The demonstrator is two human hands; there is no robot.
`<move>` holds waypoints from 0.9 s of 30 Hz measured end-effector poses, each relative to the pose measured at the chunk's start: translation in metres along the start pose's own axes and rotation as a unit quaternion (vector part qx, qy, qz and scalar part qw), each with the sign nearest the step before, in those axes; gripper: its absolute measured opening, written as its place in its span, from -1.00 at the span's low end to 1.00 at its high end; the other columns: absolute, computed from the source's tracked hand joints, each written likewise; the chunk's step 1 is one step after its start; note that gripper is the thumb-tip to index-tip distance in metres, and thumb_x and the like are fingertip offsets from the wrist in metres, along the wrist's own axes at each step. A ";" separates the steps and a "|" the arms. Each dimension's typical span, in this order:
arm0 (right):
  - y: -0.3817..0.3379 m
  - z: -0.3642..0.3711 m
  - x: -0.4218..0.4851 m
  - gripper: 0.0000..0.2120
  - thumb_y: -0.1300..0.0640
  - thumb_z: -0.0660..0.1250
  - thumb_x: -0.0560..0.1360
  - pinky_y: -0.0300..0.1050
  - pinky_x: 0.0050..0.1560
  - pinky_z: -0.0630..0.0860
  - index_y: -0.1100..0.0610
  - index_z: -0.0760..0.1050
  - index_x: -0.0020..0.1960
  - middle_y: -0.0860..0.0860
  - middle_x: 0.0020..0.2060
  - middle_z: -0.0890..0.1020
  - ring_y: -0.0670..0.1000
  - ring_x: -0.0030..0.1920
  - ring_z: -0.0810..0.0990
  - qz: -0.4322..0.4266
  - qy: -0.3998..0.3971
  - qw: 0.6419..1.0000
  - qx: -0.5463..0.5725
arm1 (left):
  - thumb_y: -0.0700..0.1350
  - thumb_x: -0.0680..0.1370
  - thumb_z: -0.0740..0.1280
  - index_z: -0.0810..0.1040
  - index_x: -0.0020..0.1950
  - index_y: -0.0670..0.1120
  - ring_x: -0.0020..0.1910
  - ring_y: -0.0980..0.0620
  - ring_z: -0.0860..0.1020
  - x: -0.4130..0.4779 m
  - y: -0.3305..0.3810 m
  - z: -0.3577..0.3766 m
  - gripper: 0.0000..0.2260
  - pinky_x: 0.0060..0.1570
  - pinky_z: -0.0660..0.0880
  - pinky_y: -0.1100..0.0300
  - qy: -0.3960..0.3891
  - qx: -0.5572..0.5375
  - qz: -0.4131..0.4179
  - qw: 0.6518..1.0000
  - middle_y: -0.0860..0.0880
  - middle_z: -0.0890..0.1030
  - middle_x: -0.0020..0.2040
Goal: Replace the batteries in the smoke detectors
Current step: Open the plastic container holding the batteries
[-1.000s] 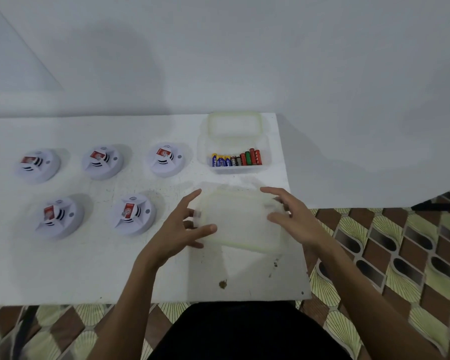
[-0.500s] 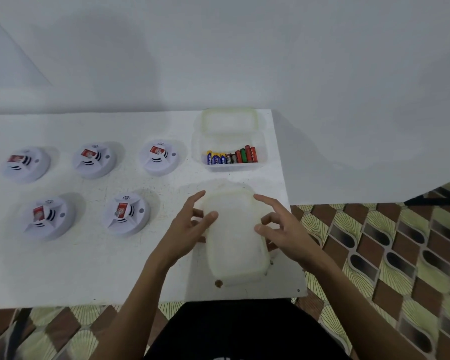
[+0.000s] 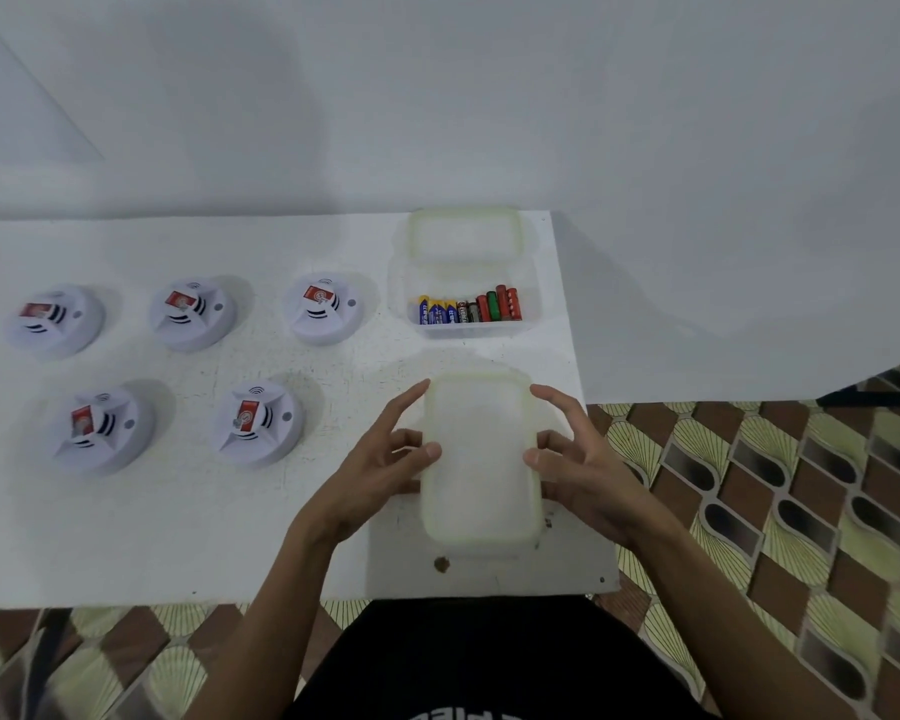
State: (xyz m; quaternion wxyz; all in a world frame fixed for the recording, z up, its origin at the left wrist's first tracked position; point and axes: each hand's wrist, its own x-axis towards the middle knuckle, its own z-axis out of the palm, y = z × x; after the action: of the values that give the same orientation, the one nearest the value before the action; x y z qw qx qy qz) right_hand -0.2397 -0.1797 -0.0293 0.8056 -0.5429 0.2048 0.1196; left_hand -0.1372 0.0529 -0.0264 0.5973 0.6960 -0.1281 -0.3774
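Observation:
Several white smoke detectors with red labels lie in two rows on the white table (image 3: 178, 537). The nearest one (image 3: 255, 420) is left of my hands, and another (image 3: 326, 309) is at the back row's right end. An open clear box (image 3: 528, 330) at the back right holds a row of blue, black, red and green batteries (image 3: 468, 309). Its lid (image 3: 463, 233) rests behind it. At the front right I grip a closed translucent container (image 3: 481, 459), my left hand (image 3: 380, 470) on its left side, my right hand (image 3: 583, 465) on its right, thumbs on the lid.
The table's right edge (image 3: 588, 459) runs just beside my right hand, with patterned floor tiles (image 3: 775, 511) beyond it. A white wall (image 3: 437, 96) stands behind the table. A small brown spot (image 3: 441, 563) marks the table near its front edge.
Both hands have turned the closed container from lying crosswise to pointing away from me. It now sits slightly nearer the front edge.

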 end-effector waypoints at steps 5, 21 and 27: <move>0.002 -0.001 0.002 -0.41 0.35 0.35 0.50 0.37 0.29 0.40 -0.23 0.40 0.33 0.43 0.24 0.44 0.35 0.17 0.54 0.006 -0.032 0.998 0.048 | -0.05 0.56 0.33 0.17 0.41 0.34 0.13 -0.09 0.58 0.004 -0.001 -0.003 -0.46 0.10 0.54 -0.04 -0.038 -0.027 -0.010 0.999 -0.18 0.59 0.14; 0.006 0.014 -0.019 -0.15 -0.12 0.53 0.30 -0.47 -0.11 0.50 -0.49 0.04 0.35 -0.47 0.28 0.24 -0.40 0.17 0.38 -0.044 -0.004 0.973 -0.227 | 0.20 0.41 0.35 0.13 0.43 0.34 0.32 0.24 0.31 0.033 0.011 -0.013 -0.35 0.10 0.39 0.32 0.007 0.225 0.108 0.968 0.17 0.22 0.43; -0.009 0.004 -0.016 -0.28 0.12 0.43 0.50 0.05 0.10 0.61 -0.50 0.16 0.35 -0.09 0.30 0.42 0.01 0.25 0.51 -0.039 -0.009 0.969 -0.242 | 0.11 0.50 0.33 0.27 0.42 0.24 0.30 0.19 0.38 0.051 0.023 -0.016 -0.49 0.26 0.39 0.09 0.022 0.258 0.115 0.959 0.19 0.38 0.38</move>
State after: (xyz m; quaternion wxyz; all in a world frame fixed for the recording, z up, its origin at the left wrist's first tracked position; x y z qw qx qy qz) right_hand -0.2491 -0.1789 -0.0132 0.6561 -0.7282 0.1412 0.1394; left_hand -0.0854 0.0267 -0.0236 0.4394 0.8153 -0.2869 -0.2446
